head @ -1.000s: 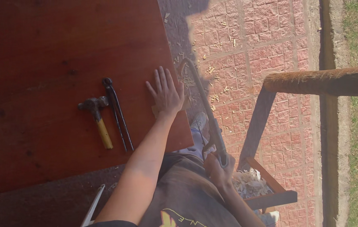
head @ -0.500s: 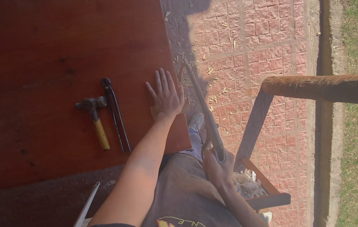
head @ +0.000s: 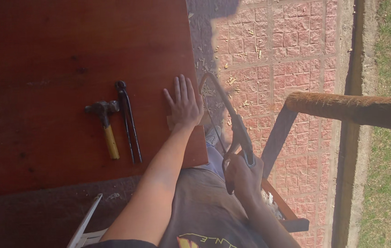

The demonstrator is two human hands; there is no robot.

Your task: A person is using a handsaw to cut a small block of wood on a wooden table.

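Bow saw point(head: 225, 110) gripped by rt hand point(head: 243, 177); lt hand point(head: 185, 104) flat, open on wood strip point(head: 171, 121) (table point(head: 44, 55) edge).

On the table point(head: 44, 55), a hammer point(head: 105, 124) lies just left of pincers point(head: 129, 121), the left hand point(head: 185, 103) further right.

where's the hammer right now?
In the head view the hammer lies on the dark red board, just left of the black pincers, with the left hand flat on the board further right.
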